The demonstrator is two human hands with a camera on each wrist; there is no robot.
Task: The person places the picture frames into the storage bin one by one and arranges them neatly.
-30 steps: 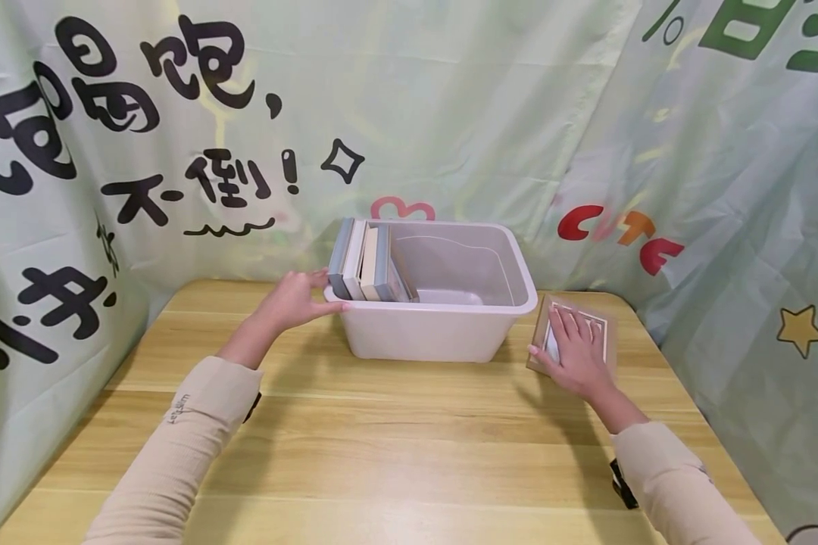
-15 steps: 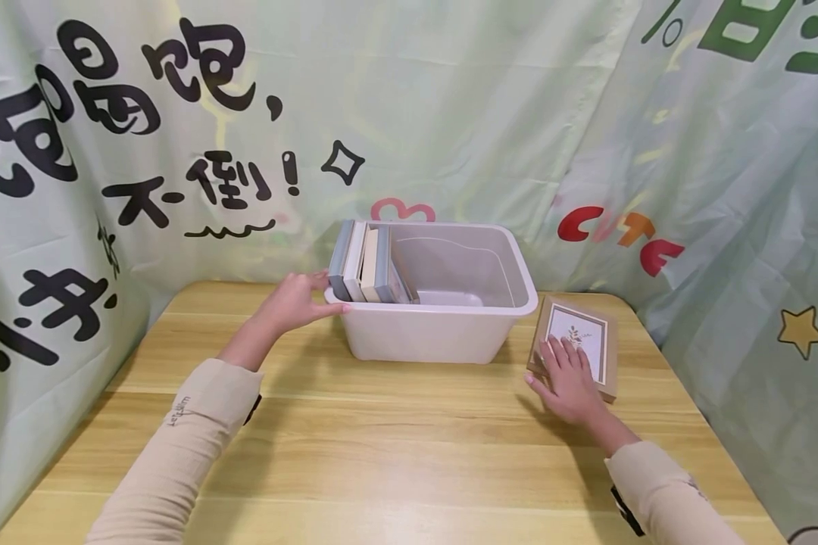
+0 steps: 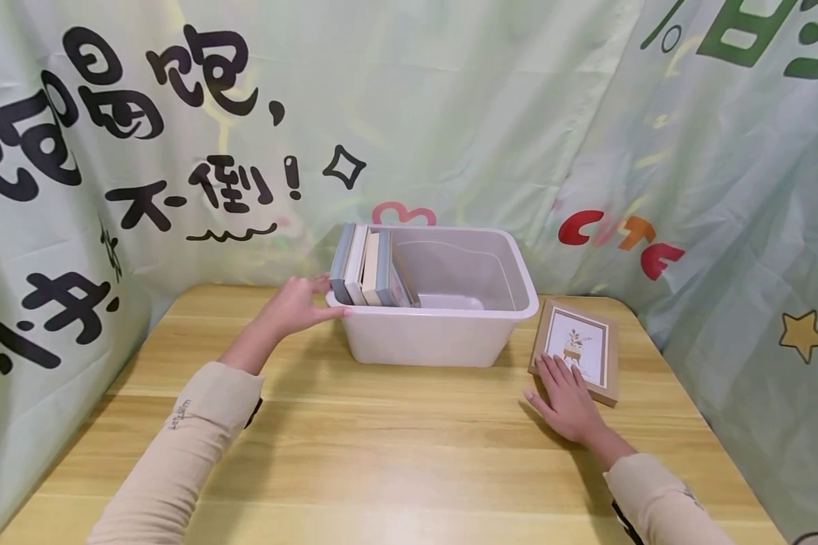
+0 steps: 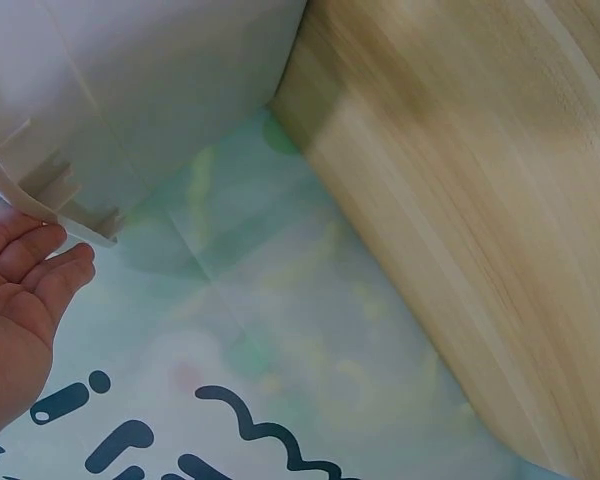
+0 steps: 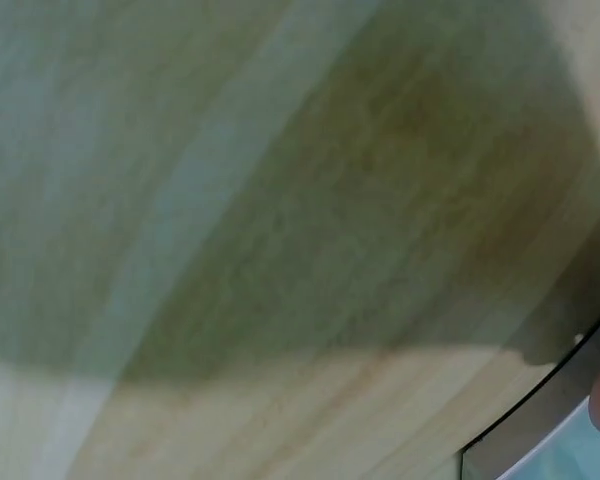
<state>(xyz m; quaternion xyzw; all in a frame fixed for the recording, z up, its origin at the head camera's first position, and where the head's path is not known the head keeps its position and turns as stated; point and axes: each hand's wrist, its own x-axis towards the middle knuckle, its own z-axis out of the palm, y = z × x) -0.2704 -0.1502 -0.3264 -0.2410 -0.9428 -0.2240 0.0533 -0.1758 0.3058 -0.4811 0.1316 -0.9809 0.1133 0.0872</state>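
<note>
My left hand (image 3: pixel 291 306) holds the left corner of a pale plastic bin (image 3: pixel 426 341), thumb along the front rim and fingers at the side. In the left wrist view, the fingertips (image 4: pixel 40 245) meet the underside of the bin's rim (image 4: pixel 75 230). Several slim blue, white and cream picture frames (image 3: pixel 364 265) stand on edge in the bin's left end. To the right of the bin, a brown picture frame (image 3: pixel 610 363) with a potted-plant print lies face up. The straight fingers of my right hand (image 3: pixel 569 401) rest on its near left part, palm nearer me.
The bin and the brown frame stand on a wooden table (image 3: pixel 395 454) with rounded back corners. A pale green printed curtain (image 3: pixel 450 113) hangs close behind the table and along both sides.
My right hand has slid toward me over the brown frame, from its middle to its near edge, uncovering the plant print. The left hand and the bin have stayed put.
</note>
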